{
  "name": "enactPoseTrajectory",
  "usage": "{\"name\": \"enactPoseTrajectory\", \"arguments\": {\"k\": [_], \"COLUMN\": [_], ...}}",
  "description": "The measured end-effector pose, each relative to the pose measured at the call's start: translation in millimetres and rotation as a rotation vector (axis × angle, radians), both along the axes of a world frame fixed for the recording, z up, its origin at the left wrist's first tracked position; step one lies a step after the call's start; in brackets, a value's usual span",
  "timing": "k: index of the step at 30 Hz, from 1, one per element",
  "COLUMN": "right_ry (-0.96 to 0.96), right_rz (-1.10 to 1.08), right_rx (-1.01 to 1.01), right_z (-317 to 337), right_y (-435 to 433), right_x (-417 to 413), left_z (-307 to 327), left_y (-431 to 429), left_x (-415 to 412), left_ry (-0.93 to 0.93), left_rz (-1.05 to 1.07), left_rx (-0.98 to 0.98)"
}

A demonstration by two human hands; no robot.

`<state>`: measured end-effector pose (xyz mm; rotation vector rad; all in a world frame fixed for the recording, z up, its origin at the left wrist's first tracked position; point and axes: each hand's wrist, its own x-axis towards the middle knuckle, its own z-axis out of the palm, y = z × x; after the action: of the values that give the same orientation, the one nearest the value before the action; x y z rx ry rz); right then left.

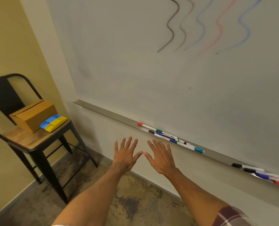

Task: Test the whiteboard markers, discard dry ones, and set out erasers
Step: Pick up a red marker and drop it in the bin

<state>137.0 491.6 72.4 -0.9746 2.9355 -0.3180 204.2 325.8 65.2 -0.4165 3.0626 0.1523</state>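
Both hands, left hand [126, 154] and right hand [162, 156], spread flat with fingers apart, holding nothing, below the whiteboard [151, 70] tray [106, 111], where markers [168, 137] lie; erasers [54, 122] sit on a chair [32, 141] beside a box [34, 115].

Metal marker tray [102, 111] mounted along lower edge of whiteboard [135, 62]. First marker group [169, 137] laid lengthwise in tray: red-capped marker [146, 126] at left end, green-capped marker [164, 132] next, light-blue-capped marker [192, 147] at right end. Second marker group [262, 175] heaped farther right. Wooden chair seat [29, 139] loaded with cardboard box [34, 116]; blue eraser [51, 122] and yellow eraser [57, 123] set side by side, just beside box. Chair stood on mottled floor [135, 201].
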Motion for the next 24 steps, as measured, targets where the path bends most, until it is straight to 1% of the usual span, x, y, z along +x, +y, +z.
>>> {"name": "enactPoseTrajectory", "arguments": {"k": [8,12,19,24], "right_ry": [-0.008,-0.032,-0.032,-0.007], "right_rz": [0.027,-0.002,-0.076,-0.108], "right_rx": [-0.019,0.005,-0.001,-0.007], "right_z": [-15,-24,-48,-64], "right_y": [-72,-102,-132,-144], "right_x": [-48,-84,-139,-166], "left_z": [-12,-16,-38,-49], "left_y": [-66,-94,-129,-145], "left_x": [-43,-76,-146,-181], "left_ry": [-0.012,-0.068,-0.108,-0.149], "left_rz": [0.015,0.000,-0.076,-0.122], "left_rx": [-0.008,-0.021,0.011,0.061]}}
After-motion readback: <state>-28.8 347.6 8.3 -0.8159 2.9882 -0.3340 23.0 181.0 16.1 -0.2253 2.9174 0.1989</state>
